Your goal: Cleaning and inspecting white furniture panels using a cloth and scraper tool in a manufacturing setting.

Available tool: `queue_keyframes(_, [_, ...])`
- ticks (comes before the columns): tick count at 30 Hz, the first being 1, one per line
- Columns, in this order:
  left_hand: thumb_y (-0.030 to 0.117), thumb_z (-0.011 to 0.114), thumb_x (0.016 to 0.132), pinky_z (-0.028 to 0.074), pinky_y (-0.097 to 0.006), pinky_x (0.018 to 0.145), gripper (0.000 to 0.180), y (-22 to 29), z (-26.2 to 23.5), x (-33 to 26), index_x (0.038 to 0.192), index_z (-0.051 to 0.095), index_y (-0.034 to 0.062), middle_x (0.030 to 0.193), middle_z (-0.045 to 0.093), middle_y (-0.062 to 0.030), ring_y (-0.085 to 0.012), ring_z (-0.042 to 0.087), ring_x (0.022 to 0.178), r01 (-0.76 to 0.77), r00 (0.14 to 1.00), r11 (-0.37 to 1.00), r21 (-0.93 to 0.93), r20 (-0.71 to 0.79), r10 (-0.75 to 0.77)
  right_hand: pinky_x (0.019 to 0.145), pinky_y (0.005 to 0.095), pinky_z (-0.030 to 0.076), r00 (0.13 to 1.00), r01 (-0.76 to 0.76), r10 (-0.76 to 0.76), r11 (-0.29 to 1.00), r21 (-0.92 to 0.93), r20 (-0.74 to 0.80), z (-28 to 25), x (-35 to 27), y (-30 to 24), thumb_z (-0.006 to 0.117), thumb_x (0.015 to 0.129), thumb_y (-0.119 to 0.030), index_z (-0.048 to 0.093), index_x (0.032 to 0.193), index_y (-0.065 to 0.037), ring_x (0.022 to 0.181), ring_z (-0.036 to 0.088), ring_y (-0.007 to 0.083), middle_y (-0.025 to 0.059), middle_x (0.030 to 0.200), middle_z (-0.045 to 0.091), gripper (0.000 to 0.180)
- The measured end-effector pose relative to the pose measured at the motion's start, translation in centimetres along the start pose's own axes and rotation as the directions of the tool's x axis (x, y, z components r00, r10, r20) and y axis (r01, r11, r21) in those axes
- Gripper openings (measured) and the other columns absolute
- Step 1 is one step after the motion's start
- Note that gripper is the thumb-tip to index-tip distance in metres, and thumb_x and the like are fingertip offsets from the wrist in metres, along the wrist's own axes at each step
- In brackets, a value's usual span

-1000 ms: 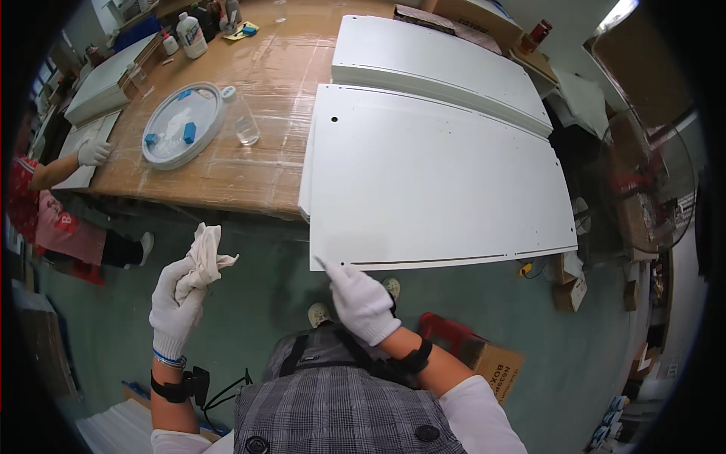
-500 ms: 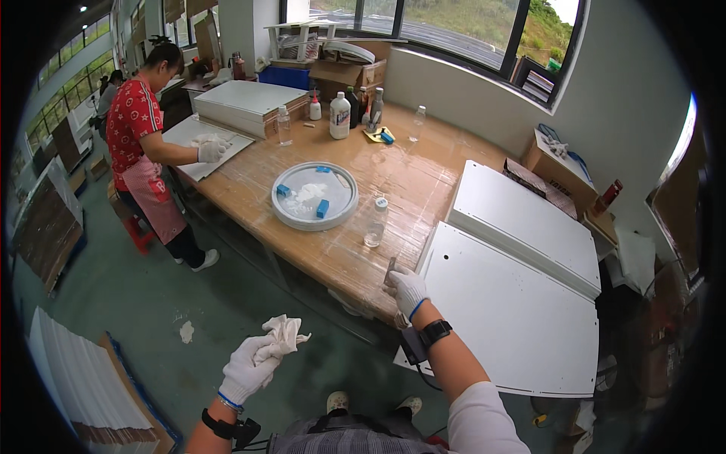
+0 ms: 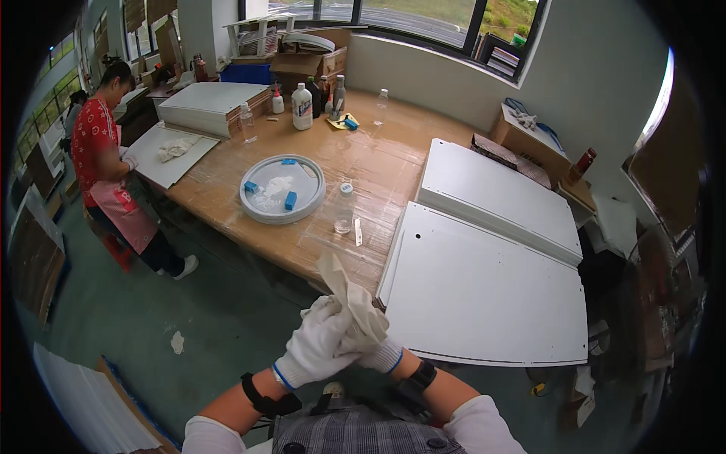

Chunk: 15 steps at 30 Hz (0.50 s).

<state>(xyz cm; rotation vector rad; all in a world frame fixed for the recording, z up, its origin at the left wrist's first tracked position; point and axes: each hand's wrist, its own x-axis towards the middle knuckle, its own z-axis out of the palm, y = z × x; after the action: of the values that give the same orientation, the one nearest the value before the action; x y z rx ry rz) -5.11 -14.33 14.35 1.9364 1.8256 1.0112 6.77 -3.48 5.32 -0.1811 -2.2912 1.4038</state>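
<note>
In front of me, at the table's near edge, my two white-gloved hands are together at an off-white cloth rag (image 3: 354, 296). My left hand (image 3: 321, 344) is closed on the rag from the left. My right hand (image 3: 382, 354) grips it from the right, its fingers mostly covered by the cloth and the left hand. Beyond them, a thin flat scraper (image 3: 358, 232) lies on the table beside a clear plastic bottle (image 3: 344, 210). Right of my hands lies a white panel (image 3: 484, 291) with a small dark hole near its far-left corner.
A round white tray (image 3: 246, 203) with white powder and blue blocks stands on the brown table (image 3: 386, 166). More white panels (image 3: 499, 200) are stacked at right. Several bottles (image 3: 302, 107) stand at the back. A person in red (image 3: 98, 144) stands at the left end.
My right hand has let go of the small flat tool, now lying by the bottle, and has come to the rag. My left hand moved right with the rag. The co-worker's hand drew back from the panel.
</note>
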Motion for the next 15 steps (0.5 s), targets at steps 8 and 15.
queue_keyframes(8, [0.031,0.068,0.079,0.043,-0.041,0.096,0.076,-3.1,8.8,0.4,0.140,0.032,0.0043,0.126,0.051,-0.0191,-0.0357,0.050,0.117,0.054,0.998,0.991,-0.126,0.026,-0.051,0.104,0.0364,0.040,0.720,-0.202,0.551,0.748,0.633,-0.421,-16.0,-13.1,-6.0,0.046,0.091,-0.003,0.044,0.134,-0.001,0.121,0.050,0.0248,0.0179,0.129,0.052,0.043])
queue_keyframes(15, [0.024,0.050,0.096,0.057,-0.028,0.067,0.047,-4.8,13.9,1.5,0.134,0.040,-0.0020,0.099,0.061,-0.0106,-0.0154,0.065,0.079,0.734,0.678,0.438,-0.519,0.592,-0.436,0.108,0.0483,0.024,0.354,-0.903,0.513,-0.029,-0.428,-0.782,-18.5,-16.6,4.2,0.053,0.082,-0.053,0.037,0.140,-0.011,0.128,0.035,0.0336,0.0145,0.143,0.035,0.074])
